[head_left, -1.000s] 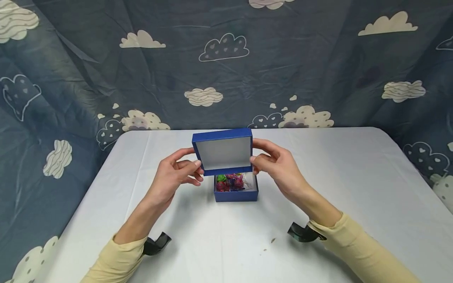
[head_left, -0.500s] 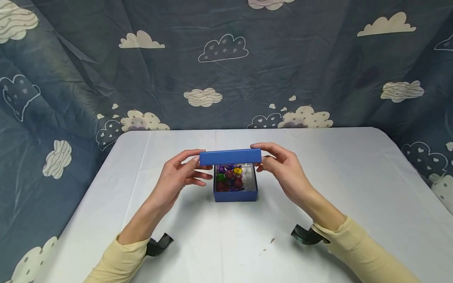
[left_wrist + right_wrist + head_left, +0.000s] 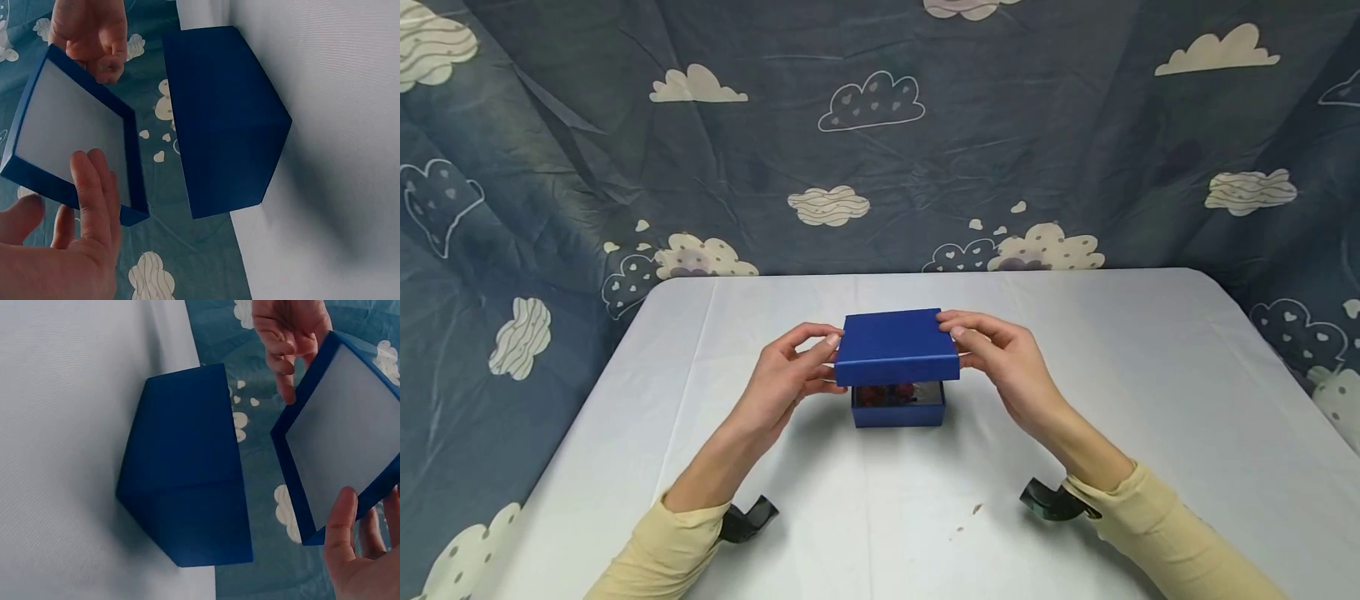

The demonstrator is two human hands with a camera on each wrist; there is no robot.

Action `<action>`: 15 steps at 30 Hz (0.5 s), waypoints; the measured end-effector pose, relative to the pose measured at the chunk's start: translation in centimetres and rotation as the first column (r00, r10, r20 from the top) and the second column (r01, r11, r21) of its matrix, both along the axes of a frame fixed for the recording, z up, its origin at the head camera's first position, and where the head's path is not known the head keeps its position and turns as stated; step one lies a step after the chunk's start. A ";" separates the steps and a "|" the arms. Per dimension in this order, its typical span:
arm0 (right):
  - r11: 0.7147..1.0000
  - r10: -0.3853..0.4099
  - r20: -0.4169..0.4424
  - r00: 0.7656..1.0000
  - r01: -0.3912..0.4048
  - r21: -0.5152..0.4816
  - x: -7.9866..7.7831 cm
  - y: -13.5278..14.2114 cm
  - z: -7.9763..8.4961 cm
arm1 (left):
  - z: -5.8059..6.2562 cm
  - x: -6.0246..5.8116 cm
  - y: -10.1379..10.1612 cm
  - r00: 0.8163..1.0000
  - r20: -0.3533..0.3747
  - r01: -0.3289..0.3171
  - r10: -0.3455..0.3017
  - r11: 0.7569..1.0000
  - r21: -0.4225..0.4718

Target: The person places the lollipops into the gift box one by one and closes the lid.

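A blue box lid with a white inside hangs level above the blue box base, held between both hands. My left hand grips the lid's left edge with thumb and forefinger, the other fingers lower down. At the opposite edge my right hand pinches the lid's right side. Both wrist views show a gap between the lid and the base. Wrapped candies lie inside the base, mostly hidden under the lid in the head view.
The base stands on a table with a white cloth. A few small brown crumbs lie nearer the front. Behind the table hangs a dark blue curtain with a cloud print.
The lid has tipped from upright, white inside facing me, to flat with its blue top upward. It has come down and nearer over the base, now covering most of the candies.
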State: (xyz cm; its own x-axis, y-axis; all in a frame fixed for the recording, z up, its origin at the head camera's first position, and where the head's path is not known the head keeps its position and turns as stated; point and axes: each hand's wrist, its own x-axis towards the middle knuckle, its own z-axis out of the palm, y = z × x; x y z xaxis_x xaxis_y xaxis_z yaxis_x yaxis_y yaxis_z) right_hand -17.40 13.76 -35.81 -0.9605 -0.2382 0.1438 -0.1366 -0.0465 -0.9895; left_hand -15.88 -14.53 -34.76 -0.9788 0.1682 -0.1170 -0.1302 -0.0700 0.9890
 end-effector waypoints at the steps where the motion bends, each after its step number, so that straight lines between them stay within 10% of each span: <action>1: 1.000 0.000 -0.001 1.000 0.000 0.003 0.0 0.0 -0.1 | 0.0 0.0 0.1 1.000 0.005 -0.003 0.003 1.000 -0.009; 15: 0.997 -0.009 0.011 1.000 0.008 0.080 -0.1 0.3 -0.8 | -0.5 -0.4 0.7 0.999 0.027 -0.020 0.022 0.997 -0.069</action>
